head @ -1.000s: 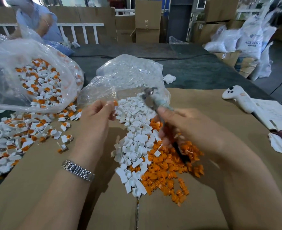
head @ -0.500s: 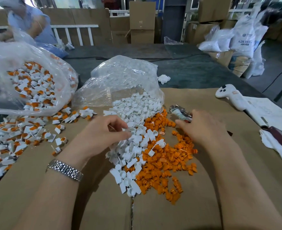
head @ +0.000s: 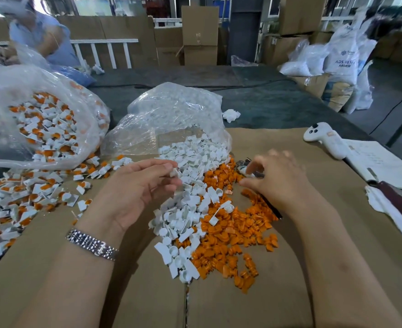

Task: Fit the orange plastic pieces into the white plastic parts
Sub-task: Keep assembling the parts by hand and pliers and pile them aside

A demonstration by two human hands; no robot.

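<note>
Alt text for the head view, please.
Left hand pinches a white plastic part above mixed piles of white parts and orange pieces on cardboard; right hand reaches into the orange pieces.

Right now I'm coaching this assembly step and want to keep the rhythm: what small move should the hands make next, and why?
Probably the right hand should pick one orange piece from the pile beside it. The left hand already pinches a white part at its fingertips, while the right hand's fingers rest on the tool lying on the cardboard, with no orange piece visibly held.
</note>
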